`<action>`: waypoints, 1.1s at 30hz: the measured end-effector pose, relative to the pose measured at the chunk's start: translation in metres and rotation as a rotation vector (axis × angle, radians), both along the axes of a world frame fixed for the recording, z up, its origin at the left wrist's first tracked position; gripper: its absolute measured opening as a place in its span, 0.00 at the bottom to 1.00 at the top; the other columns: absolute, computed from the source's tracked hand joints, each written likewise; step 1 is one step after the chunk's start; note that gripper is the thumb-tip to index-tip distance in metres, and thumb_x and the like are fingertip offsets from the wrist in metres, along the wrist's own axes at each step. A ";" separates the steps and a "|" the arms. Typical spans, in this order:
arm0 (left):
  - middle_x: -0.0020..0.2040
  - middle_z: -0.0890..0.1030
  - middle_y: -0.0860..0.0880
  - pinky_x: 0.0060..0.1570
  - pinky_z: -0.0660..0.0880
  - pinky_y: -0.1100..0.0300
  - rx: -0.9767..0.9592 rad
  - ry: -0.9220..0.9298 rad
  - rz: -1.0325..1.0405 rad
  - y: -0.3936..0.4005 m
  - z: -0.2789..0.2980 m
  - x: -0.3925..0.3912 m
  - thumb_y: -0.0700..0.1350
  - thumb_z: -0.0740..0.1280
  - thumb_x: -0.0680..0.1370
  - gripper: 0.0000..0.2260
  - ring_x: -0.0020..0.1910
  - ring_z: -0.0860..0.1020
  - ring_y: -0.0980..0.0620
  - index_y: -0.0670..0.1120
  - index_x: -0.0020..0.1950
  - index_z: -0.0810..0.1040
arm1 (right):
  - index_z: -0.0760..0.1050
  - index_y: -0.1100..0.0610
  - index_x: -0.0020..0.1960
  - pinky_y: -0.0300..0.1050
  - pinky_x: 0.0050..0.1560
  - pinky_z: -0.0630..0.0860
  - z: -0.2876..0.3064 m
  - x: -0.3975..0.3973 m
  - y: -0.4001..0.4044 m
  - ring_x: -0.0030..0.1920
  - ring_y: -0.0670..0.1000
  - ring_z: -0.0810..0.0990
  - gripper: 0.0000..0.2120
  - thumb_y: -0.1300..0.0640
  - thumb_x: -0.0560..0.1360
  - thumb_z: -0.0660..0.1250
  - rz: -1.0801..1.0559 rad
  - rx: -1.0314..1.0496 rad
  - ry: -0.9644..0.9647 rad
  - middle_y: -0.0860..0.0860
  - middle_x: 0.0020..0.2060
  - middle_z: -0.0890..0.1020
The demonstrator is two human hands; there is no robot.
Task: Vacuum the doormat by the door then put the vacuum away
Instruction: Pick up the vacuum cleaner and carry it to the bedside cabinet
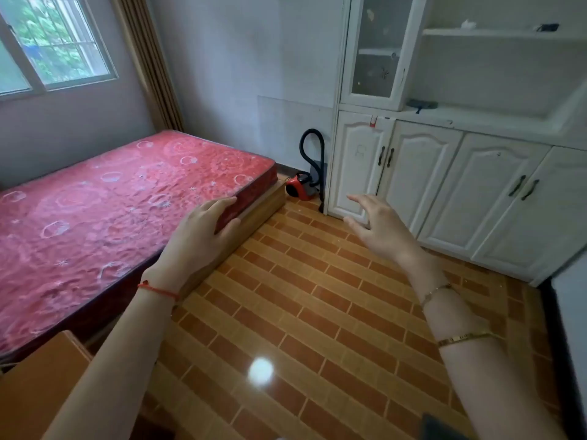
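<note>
Your vacuum [300, 185] sits on the floor in the far corner, just beside the left end of the white cabinet [444, 182]. Its red body lies low against the wall, and its black hose [313, 150] loops up over it, with a dark tube standing along the cabinet's left edge. The foot of the bed [260, 201] is just to the left of the vacuum.

Your left hand [203, 230] is stretched out ahead of you, fingers straight and relaxed, holding nothing. It shows in front of the corner of the red mattress [111, 211]; whether it actually rests on that corner you cannot tell from here. A red string [157, 290] circles that wrist.

Your right hand [378, 227] is raised in the air in front of the cabinet's lower doors, fingers spread wide and empty, well apart from the vacuum. Two thin gold bracelets [457, 315] ring that forearm.

Both arms reach over the orange brick-patterned tile floor [317, 312], which carries a bright light reflection. Left of the cabinet, beyond the bed, a window [54, 49] with a brown curtain [149, 65] beside it fills the far wall. A brown box corner [41, 382] shows nearest you, below the mattress.
</note>
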State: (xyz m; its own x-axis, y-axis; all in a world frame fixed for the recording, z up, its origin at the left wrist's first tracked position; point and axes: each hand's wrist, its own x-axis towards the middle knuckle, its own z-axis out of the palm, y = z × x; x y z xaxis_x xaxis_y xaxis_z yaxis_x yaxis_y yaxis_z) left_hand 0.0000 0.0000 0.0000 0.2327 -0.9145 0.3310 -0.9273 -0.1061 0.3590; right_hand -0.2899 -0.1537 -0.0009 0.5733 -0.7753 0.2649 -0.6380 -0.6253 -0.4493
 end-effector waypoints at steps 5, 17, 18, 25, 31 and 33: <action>0.70 0.72 0.46 0.65 0.69 0.49 0.038 0.011 0.024 -0.023 -0.009 0.007 0.51 0.62 0.81 0.21 0.68 0.71 0.45 0.48 0.73 0.68 | 0.64 0.53 0.74 0.49 0.72 0.65 -0.008 0.009 -0.021 0.71 0.49 0.67 0.24 0.48 0.80 0.62 -0.014 0.010 0.025 0.49 0.70 0.70; 0.67 0.75 0.45 0.65 0.70 0.49 0.080 0.038 0.013 -0.123 -0.045 0.068 0.50 0.62 0.80 0.20 0.65 0.73 0.44 0.46 0.71 0.71 | 0.62 0.49 0.75 0.52 0.74 0.62 -0.063 0.065 -0.126 0.74 0.48 0.62 0.26 0.45 0.80 0.61 -0.026 0.105 0.088 0.47 0.73 0.66; 0.67 0.75 0.45 0.65 0.70 0.49 0.093 0.038 0.018 -0.136 -0.047 0.075 0.50 0.62 0.80 0.20 0.65 0.73 0.44 0.46 0.71 0.70 | 0.62 0.49 0.75 0.52 0.74 0.62 -0.065 0.074 -0.138 0.74 0.47 0.62 0.26 0.45 0.80 0.61 -0.027 0.117 0.092 0.47 0.74 0.66; 0.69 0.73 0.46 0.65 0.69 0.50 0.133 0.037 0.016 -0.240 -0.040 0.133 0.50 0.61 0.81 0.20 0.66 0.72 0.45 0.47 0.73 0.69 | 0.63 0.50 0.75 0.49 0.74 0.62 -0.059 0.146 -0.239 0.73 0.48 0.64 0.25 0.47 0.80 0.61 -0.034 0.157 0.092 0.47 0.72 0.68; 0.68 0.73 0.46 0.66 0.68 0.49 0.146 0.039 -0.026 -0.325 -0.040 0.172 0.51 0.61 0.81 0.21 0.67 0.71 0.45 0.46 0.72 0.69 | 0.63 0.49 0.75 0.48 0.74 0.62 -0.063 0.188 -0.315 0.73 0.47 0.64 0.25 0.46 0.80 0.61 -0.060 0.168 0.079 0.46 0.72 0.68; 0.68 0.74 0.46 0.66 0.69 0.49 0.150 0.039 -0.047 -0.351 -0.041 0.180 0.51 0.61 0.81 0.21 0.66 0.72 0.45 0.46 0.72 0.69 | 0.63 0.50 0.75 0.49 0.74 0.62 -0.066 0.196 -0.337 0.72 0.47 0.64 0.25 0.46 0.80 0.61 -0.059 0.169 0.082 0.46 0.71 0.69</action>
